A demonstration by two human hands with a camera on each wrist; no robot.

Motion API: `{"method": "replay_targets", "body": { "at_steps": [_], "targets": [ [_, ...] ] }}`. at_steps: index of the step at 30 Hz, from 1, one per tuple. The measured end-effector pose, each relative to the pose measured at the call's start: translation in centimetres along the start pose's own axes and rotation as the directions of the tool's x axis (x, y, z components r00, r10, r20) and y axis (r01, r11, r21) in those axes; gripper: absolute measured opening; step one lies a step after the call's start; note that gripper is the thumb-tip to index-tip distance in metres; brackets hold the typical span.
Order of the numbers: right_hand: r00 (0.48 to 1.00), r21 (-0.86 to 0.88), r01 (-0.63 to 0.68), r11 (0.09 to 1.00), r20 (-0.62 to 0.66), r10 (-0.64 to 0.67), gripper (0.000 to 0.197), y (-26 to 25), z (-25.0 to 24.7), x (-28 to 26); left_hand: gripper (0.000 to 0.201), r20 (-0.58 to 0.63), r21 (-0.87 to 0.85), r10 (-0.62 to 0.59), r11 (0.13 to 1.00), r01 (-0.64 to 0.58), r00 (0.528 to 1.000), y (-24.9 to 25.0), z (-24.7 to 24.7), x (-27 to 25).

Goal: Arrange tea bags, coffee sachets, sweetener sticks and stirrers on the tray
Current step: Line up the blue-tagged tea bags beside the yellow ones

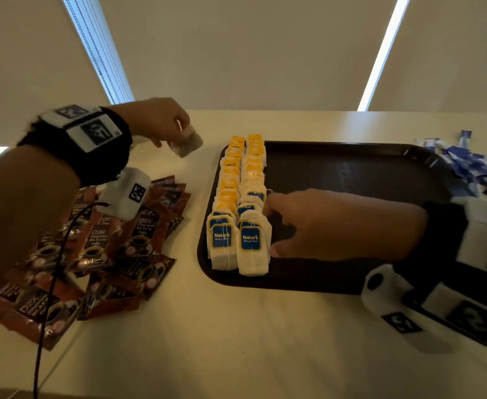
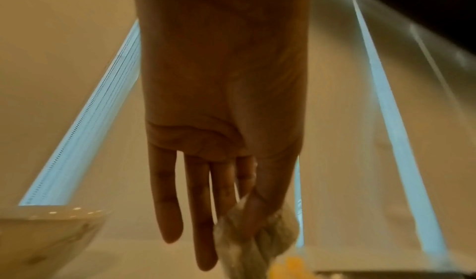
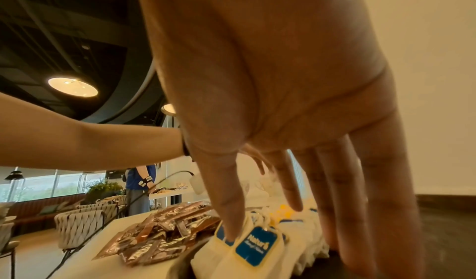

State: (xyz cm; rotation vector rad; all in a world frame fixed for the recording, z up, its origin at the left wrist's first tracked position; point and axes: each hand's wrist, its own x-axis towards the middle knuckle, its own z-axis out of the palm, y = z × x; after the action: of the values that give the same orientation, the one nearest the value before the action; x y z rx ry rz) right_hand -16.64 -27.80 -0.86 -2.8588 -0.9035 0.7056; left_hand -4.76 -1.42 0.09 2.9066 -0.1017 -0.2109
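The left hand [image 1: 156, 119] hangs above the tabletop [image 1: 236, 326] at about ten o'clock from the tray [image 1: 351, 174], wrist bent, back of the hand up. Its thumb and forefinger pinch a single tea bag [image 1: 186, 143] that dangles below them; in the left wrist view the other fingers [image 2: 167, 202] hang straight and loose beside the crumpled bag [image 2: 255, 242]. This bag is in the air, clear of the tabletop and just left of the tray's far left corner.

The right hand [image 1: 337, 226] reaches across the tray from three o'clock, palm down, fingers spread and straight — not curled round anything. Its forefinger touches the right-hand row of tea bags [image 1: 252, 203] part-way along, and its thumb lies against the nearest bag of that row. The right wrist view shows the thumb [image 3: 226, 208] pressing on the front blue-tagged bag [image 3: 255, 248], the remaining fingers resting down on the tray's dark floor beside the row.

The tea bags stand in two close rows along the tray's left edge, yellow tags at the far end, blue tags at the near end. Coffee sachets [image 1: 98, 243] lie in a loose heap on the tabletop at nine o'clock from the tray, under the left forearm. Blue-and-white sweetener sticks [image 1: 478, 171] are piled at the tray's far right corner, around two o'clock.
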Motion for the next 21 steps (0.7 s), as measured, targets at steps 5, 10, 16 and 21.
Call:
{"method": "replay_targets", "body": {
  "at_steps": [5,10,16,21],
  "targets": [
    [0.998,0.152,-0.045,0.987,0.039,0.039,0.08,-0.3,0.3,2.0,0.009,0.074,-0.095,0.212,0.974,-0.205,0.974,2.8,-0.6,-3.3],
    [0.997,0.253,-0.073,0.965,0.035,0.067,0.083,-0.8,1.0,2.9,0.007,0.075,-0.291,0.299,0.919,-0.266,0.951,4.6,0.7,-5.9],
    [0.992,0.327,-0.057,0.943,-0.09,0.091,0.049,-0.6,1.2,2.9,0.014,0.118,-0.466,0.29,0.861,-0.205,0.95,5.5,2.8,-7.0],
    [0.991,0.344,-0.015,0.939,-0.123,0.061,0.026,-0.6,1.1,2.8,0.017,0.149,-0.525,0.268,0.837,-0.154,0.952,6.1,3.8,-6.9]
  ]
}}
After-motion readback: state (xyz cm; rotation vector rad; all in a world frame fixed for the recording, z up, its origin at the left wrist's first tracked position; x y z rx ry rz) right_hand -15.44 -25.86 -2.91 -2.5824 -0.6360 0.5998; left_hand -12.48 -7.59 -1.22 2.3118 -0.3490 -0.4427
